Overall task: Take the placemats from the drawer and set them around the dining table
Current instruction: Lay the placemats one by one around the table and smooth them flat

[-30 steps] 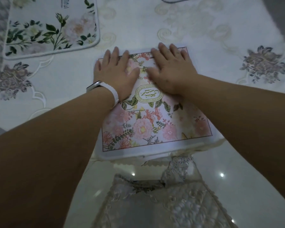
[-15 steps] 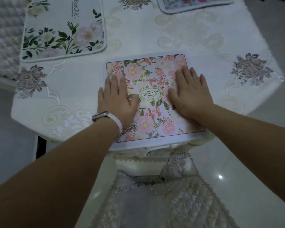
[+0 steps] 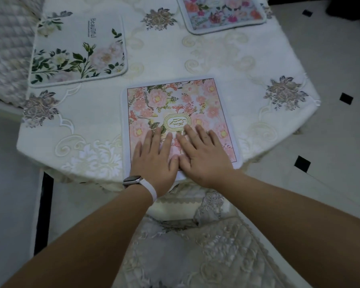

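Observation:
A pink floral placemat [image 3: 175, 104] with a gold oval label lies flat at the near edge of the dining table [image 3: 195, 55], which wears a cream embroidered cloth. My left hand [image 3: 154, 156], with a white watch strap on its wrist, and my right hand [image 3: 202, 152] lie side by side on the mat's near end, fingers straight and pressing down. A white placemat with green leaves [image 3: 77, 53] lies at the far left. A third placemat with bright pink flowers [image 3: 222, 13] sits at the far right, partly cut off.
A chair with a lace-embroidered cushion [image 3: 195, 246] stands right below me, tucked against the table edge. Another quilted chair seat [image 3: 6, 48] is at the far left. The pale tiled floor [image 3: 330, 142] has small black inlays on the right.
Both hands slid back along the pink mat from its far end to its near end. The mat now lies farther onto the table. The view has pulled back.

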